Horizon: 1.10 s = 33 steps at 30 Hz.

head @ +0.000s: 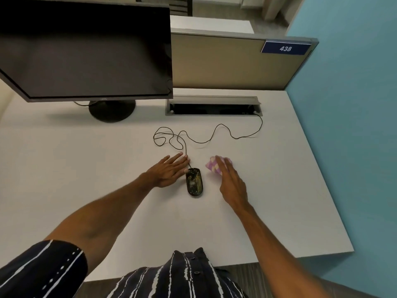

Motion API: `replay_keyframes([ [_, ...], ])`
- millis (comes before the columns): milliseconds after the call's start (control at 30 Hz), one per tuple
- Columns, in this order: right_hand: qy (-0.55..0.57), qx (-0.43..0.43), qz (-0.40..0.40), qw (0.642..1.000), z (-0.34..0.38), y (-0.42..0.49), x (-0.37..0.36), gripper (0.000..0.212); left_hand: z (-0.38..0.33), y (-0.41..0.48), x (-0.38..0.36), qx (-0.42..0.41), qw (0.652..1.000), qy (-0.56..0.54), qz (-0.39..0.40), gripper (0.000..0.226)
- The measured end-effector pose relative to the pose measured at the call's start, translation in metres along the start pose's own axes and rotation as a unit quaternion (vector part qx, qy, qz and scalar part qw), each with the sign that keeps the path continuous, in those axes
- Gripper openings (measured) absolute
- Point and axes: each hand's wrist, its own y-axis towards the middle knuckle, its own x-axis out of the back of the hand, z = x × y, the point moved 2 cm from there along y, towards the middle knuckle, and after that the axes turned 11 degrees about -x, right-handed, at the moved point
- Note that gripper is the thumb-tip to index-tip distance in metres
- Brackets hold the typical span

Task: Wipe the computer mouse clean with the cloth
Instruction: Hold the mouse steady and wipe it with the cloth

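A black computer mouse (194,181), speckled with yellowish dirt, lies on the white desk (86,168) in front of me. My left hand (168,171) rests flat just left of it, fingers spread, thumb tip touching the mouse's front left edge. A folded pink and white cloth (211,166) sits to the right of the mouse. My right hand (231,181) lies over the cloth's near side with fingers extended on top of it, not closed around it.
The mouse's black cable (202,141) loops across the desk to a grey cable tray opening (212,106) at the back. A dark monitor (86,52) on a round stand (111,110) fills the back left. A partition with the sign 438 (285,48) stands behind.
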Motion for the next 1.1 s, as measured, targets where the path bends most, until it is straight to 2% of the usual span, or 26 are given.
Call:
replay_keyframes([
  [233,-0.038,0.054,0.006,0.998,0.030,0.017,-0.005,0.086,0.020,0.002,-0.005,-0.048,0.997,0.033,0.054,0.113],
  [500,-0.126,0.104,0.093,0.982,0.046,0.025,-0.023,0.084,0.023,0.009,-0.014,-0.026,0.993,0.060,0.098,0.156],
  [700,-0.146,0.108,0.111,0.977,0.038,0.020,-0.026,0.091,0.013,0.011,-0.019,0.005,0.992,0.088,0.093,0.163],
  [833,-0.160,0.112,0.096,0.976,0.026,0.016,-0.023,0.089,0.005,0.011,-0.020,0.027,0.992,0.081,0.091,0.166],
  [1000,-0.075,0.054,0.060,0.994,0.014,0.013,-0.012,0.083,-0.003,0.009,-0.021,0.041,0.993,0.076,0.078,0.169],
  [1100,-0.051,0.057,0.053,0.996,0.028,0.018,-0.006,0.084,-0.006,0.009,-0.019,0.048,0.992,0.075,0.089,0.170],
])
